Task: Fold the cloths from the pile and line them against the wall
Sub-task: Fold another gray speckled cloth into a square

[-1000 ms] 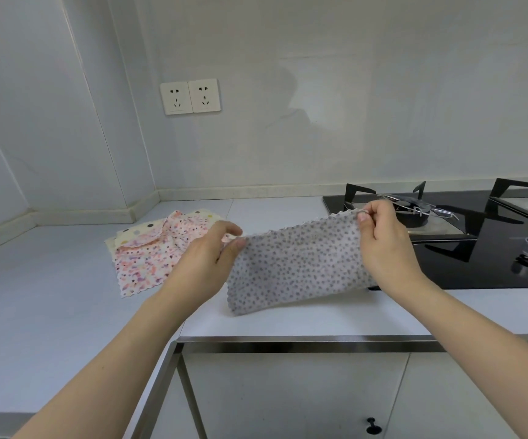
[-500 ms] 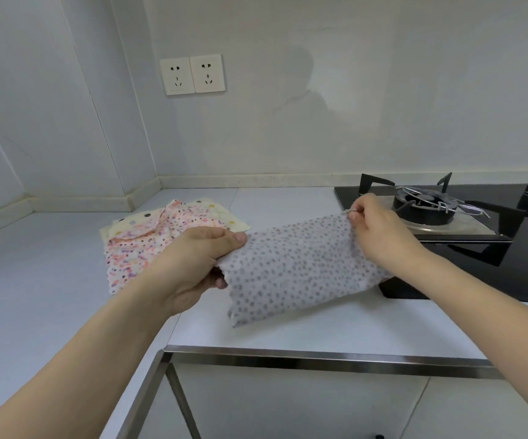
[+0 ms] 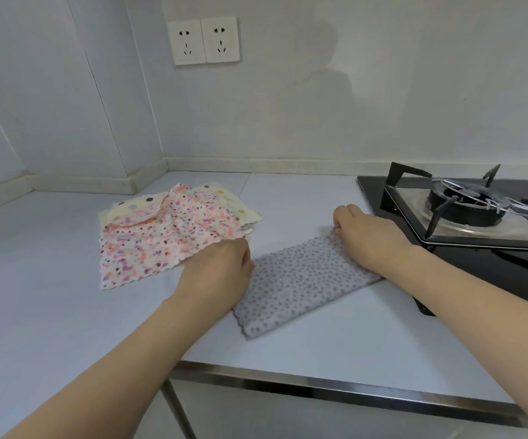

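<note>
Two loose cloths piled at left on the pale countertop (image 3: 50,312) — pink speckled cloth (image 3: 161,239) on top of cream polka-dot cloth (image 3: 224,198). Just right of those, left hand (image 3: 215,277) pinching the near-left end of the folded grey dotted cloth (image 3: 300,283), lying flat on the counter. Right hand (image 3: 367,239) gripping its far end, beside the black gas hob (image 3: 465,210) — well short of the white wall (image 3: 319,106).
</note>
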{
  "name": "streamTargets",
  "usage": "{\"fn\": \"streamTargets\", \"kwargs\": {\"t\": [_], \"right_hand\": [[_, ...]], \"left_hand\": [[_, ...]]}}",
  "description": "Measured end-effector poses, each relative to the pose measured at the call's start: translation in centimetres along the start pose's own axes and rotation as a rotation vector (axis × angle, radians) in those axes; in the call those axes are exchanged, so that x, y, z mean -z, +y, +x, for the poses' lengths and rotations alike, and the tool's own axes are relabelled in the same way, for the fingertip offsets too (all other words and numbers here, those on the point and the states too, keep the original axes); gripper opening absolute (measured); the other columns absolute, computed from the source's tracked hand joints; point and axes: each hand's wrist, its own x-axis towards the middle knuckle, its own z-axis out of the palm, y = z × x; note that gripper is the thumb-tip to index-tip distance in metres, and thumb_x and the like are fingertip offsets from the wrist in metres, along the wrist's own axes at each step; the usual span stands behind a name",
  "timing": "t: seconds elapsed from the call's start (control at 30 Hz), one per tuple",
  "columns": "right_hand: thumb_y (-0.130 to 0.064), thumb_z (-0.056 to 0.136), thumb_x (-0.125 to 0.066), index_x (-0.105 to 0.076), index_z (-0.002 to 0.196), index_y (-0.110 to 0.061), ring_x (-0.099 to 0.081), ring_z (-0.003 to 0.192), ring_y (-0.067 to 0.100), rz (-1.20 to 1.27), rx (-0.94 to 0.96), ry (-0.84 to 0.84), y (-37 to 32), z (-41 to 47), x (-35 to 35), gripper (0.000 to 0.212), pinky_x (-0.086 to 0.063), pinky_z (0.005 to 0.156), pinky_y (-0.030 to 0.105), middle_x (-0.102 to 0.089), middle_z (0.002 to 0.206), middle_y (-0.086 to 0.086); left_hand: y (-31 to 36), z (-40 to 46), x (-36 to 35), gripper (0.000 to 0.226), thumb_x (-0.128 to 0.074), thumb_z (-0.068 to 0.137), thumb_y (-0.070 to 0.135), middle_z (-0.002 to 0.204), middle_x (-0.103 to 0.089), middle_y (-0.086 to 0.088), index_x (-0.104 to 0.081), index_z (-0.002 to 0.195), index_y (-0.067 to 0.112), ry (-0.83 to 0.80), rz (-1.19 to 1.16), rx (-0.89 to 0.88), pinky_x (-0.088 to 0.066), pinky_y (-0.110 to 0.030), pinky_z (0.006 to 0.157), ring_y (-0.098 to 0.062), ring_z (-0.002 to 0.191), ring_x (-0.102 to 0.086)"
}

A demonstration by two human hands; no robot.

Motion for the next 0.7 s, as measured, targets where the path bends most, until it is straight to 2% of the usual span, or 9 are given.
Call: {"fn": "streamTargets", "kwargs": {"t": [0.1,0.17,0.23,0.3,0.37,0.43,0.47,0.6,0.7], "right_hand": [[-0.022,0.093,-0.049,-0.047,0.122,-0.012,-0.048,0.101,0.032,0.062,-0.016,0.096,-1.2,-0.4,1.5,0.031,-0.045,0.083,0.042,-0.043,0.121,0.010],[-0.030,0.094,-0.046,-0.047,0.127,-0.016,-0.044,0.111,0.031,0.143,0.018,0.053,-2.9,-1.1,2.1,0.036,-0.039,0.093,0.041,-0.040,0.128,0.009],[-0.039,0.098,-0.036,-0.039,0.139,-0.023,-0.034,0.130,0.030,0.224,0.039,-0.123,-4.4,-2.2,1.4,0.044,-0.028,0.108,0.042,-0.034,0.143,0.006],[-0.045,0.101,-0.022,-0.023,0.149,-0.030,-0.013,0.145,0.024,0.295,0.010,-0.268,-4.9,-3.1,0.3,0.050,-0.009,0.118,0.040,-0.018,0.158,0.001],[-0.047,0.101,-0.015,-0.010,0.152,-0.034,0.002,0.148,0.019,0.298,-0.010,-0.327,-4.8,-3.2,-0.1,0.053,0.003,0.119,0.038,-0.002,0.162,-0.003],[-0.048,0.101,-0.012,-0.003,0.153,-0.036,0.008,0.148,0.019,0.254,-0.007,-0.360,-4.6,-3.1,0.1,0.054,0.006,0.119,0.040,0.006,0.162,-0.003],[-0.049,0.101,-0.012,-0.001,0.152,-0.037,0.009,0.148,0.020,0.242,-0.010,-0.370,-4.6,-2.9,0.1,0.054,0.006,0.119,0.041,0.007,0.162,-0.003],[-0.058,0.097,-0.011,0.001,0.151,-0.041,0.010,0.148,0.020,0.239,-0.035,-0.380,-4.3,-3.0,-0.1,0.058,0.006,0.119,0.044,0.009,0.162,-0.003],[-0.059,0.097,-0.010,0.002,0.151,-0.041,0.010,0.148,0.019,0.222,-0.034,-0.366,-4.3,-2.9,0.0,0.059,0.005,0.119,0.043,0.008,0.162,-0.003]], "left_hand": [[0.5,0.2,-0.3,0.012,-0.061,0.083,0.022,0.089,-0.057,-0.006,-0.060,0.090,0.012,0.184,0.246,-0.120,-0.040,-0.036,0.067,-0.029,0.082,-0.052],[2.0,0.0,-0.4,0.013,-0.064,0.072,0.016,0.083,-0.054,-0.009,-0.061,0.083,0.008,0.289,0.237,-0.205,-0.039,-0.038,0.062,-0.031,0.076,-0.050],[3.4,-0.9,-1.3,0.017,-0.052,0.077,0.018,0.087,-0.055,-0.011,-0.061,0.086,0.007,0.239,0.110,-0.269,-0.044,-0.041,0.066,-0.032,0.080,-0.051],[4.3,-2.2,-2.3,0.047,-0.029,0.087,0.032,0.108,-0.058,-0.013,-0.062,0.107,0.005,0.063,0.005,-0.242,-0.047,-0.046,0.083,-0.035,0.100,-0.053],[4.2,-2.9,-2.7,0.070,-0.013,0.091,0.047,0.145,-0.040,-0.010,-0.041,0.142,0.008,-0.143,0.021,-0.151,-0.028,-0.045,0.111,-0.030,0.134,-0.034],[3.7,-3.0,-2.5,0.071,-0.016,0.096,0.056,0.161,-0.011,-0.004,-0.013,0.154,0.014,-0.266,0.039,-0.107,-0.004,-0.040,0.120,-0.021,0.148,-0.007],[3.6,-3.0,-2.3,0.073,-0.019,0.097,0.058,0.162,-0.004,-0.003,-0.007,0.155,0.016,-0.290,0.042,-0.090,0.002,-0.040,0.120,-0.020,0.149,0.000],[3.7,-3.1,-2.2,0.084,-0.021,0.093,0.067,0.163,0.004,-0.004,0.001,0.155,0.016,-0.314,0.058,-0.039,0.007,-0.041,0.119,-0.022,0.149,0.007],[3.1,-3.0,-1.9,0.091,-0.018,0.088,0.075,0.163,0.003,-0.002,0.000,0.155,0.017,-0.344,0.077,-0.049,0.003,-0.044,0.120,-0.021,0.149,0.005]]}}
